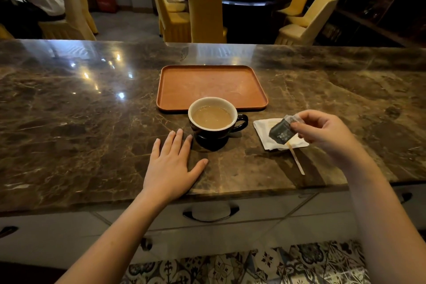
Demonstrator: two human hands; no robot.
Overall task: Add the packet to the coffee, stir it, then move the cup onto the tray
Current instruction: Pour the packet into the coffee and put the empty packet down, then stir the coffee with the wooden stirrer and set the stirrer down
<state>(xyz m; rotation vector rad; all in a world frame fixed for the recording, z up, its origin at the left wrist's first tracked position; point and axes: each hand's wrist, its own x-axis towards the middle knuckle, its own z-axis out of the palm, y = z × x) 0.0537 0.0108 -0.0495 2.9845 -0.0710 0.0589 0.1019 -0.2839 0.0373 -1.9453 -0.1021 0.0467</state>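
Packet (283,131) is pinched in the right hand (322,131), off beside the cup (213,122); tipped there, powder would miss. Left hand (170,166) lies flat, holding nothing.

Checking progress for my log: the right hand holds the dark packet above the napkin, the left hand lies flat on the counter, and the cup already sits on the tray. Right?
Not quite. The head view shows the cup on the counter, just in front of the tray, not on it. The right hand does hold the packet above the napkin, and the left hand lies flat.
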